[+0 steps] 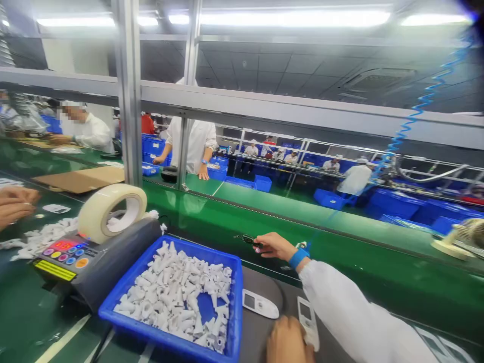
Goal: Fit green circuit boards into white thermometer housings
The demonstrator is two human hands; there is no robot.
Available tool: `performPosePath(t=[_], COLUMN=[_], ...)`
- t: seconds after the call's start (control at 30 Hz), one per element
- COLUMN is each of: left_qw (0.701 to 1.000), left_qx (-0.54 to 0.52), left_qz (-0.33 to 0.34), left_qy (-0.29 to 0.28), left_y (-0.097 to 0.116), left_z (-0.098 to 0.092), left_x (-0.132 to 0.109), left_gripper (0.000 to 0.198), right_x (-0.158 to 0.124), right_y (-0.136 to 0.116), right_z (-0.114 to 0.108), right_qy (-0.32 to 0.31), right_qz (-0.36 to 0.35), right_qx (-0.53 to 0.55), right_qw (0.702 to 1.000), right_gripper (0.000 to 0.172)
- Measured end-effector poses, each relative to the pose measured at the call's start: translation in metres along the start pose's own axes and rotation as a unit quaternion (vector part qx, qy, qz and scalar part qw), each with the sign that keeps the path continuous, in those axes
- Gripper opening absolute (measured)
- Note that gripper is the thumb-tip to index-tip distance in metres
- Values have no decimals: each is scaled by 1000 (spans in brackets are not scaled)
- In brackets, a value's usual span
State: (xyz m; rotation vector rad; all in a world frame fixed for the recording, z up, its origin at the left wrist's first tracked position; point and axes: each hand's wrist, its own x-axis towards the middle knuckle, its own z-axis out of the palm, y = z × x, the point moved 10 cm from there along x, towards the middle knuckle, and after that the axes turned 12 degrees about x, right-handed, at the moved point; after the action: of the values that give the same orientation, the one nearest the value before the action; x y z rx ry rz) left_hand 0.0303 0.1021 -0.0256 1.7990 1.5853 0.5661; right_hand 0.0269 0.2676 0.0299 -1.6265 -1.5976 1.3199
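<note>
Currently I watch, from far away, a green conveyor belt (378, 282) crossing the view. At lower centre sits a blue tray (204, 249) full of white plastic parts (177, 287). The right hand (276, 247), at centre right, is nearly closed and seems to pinch a small dark part (247, 241) in front of it. The left hand (289, 343), at the bottom edge, is just beside a white handheld device (307, 317); I cannot tell if it grips anything.

Bright ceiling tubes (280, 18), soft glare along the green conveyor belt (242, 199) (frame edges bowed)
</note>
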Motion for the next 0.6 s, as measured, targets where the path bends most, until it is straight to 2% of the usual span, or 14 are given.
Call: performPosePath(t=[0.07, 0.17, 0.23, 0.3, 0.4, 0.47, 0.6], left_qw=[991, 951, 923, 915, 925, 930, 932], left_qx=[-106, -277, -357, -389, -371, -358, -357], left_qz=[11, -34, -49, -16, 43, 50, 45], left_qy=[75, 134, 135, 108, 73, 63, 39], left_y=[3, -8, -9, 1, 18, 22, 24], left_z=[-27, -50, -52, -48, -42, -38, -32], left_x=[-2, 0, 2, 2, -2, -5, -6], left_gripper=[20, 26, 33, 36, 29, 28, 32], right_x=[-42, -102, -134, -156, -174, -178, -181], right_y=[13, 38, 56, 74, 92, 97, 95], right_z=[-11, -25, -27, -27, -31, -33, -35], right_qy=[-26, -27, -23, 0, 65, 93, 88], right_qz=[-6, -19, -26, -29, -45, -67, -116], right_qx=[79, 190, 293, 355, 366, 359, 312], right_qw=[997, 981, 956, 934, 927, 926, 939], right_gripper=[19, 22, 24, 26, 28, 28, 25])
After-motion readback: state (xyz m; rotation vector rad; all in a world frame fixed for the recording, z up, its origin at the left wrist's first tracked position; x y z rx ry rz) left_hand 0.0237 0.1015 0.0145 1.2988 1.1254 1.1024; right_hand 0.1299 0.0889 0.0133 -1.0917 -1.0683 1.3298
